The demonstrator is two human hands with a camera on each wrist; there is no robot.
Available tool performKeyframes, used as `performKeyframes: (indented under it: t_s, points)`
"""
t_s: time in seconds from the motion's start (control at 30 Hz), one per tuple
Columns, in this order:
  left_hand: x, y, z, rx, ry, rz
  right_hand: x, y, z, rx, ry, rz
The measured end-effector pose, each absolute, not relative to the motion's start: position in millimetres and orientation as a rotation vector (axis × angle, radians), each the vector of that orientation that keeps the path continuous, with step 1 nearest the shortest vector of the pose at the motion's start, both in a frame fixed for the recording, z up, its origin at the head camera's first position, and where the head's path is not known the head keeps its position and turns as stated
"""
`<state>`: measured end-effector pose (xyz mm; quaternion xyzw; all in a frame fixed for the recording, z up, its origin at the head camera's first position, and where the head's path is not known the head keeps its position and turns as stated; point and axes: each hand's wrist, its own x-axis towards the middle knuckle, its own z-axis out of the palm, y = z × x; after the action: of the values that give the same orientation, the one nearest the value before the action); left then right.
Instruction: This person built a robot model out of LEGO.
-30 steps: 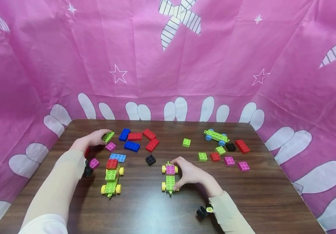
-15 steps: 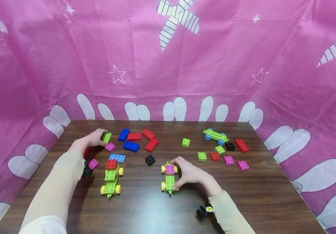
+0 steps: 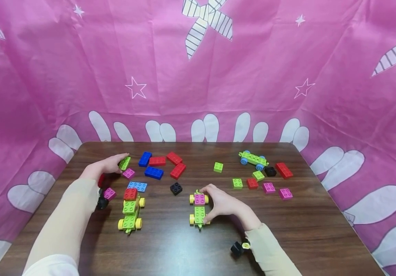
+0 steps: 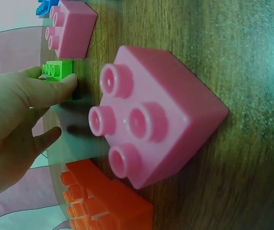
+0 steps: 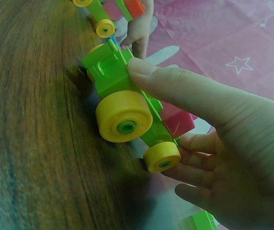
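Green brick sits at the desk's far left, pinched by your left hand; lift it straight up. Your right hand grips the yellow-wheeled car; hold it flat.

The head camera looks down across the whole table. Each wrist camera sits low and close: the left shares a pink brick, the right the toy car.

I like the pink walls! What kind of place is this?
Probably a play table set up for building with toy bricks: a dark wooden table, pink star-printed cloth hung round it, loose bricks, and little wheeled brick cars like the one the right hand holds.
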<state>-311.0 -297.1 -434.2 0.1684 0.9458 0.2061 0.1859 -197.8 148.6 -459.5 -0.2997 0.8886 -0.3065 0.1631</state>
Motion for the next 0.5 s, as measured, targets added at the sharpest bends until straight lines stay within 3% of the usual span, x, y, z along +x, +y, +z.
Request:
performKeyframes:
  t_s: [0.5]
  points:
    - [-311.3,-304.6,-437.6,0.455,2.83,0.582,-196.1,147.3,-458.3,-0.864,2.542,-0.874]
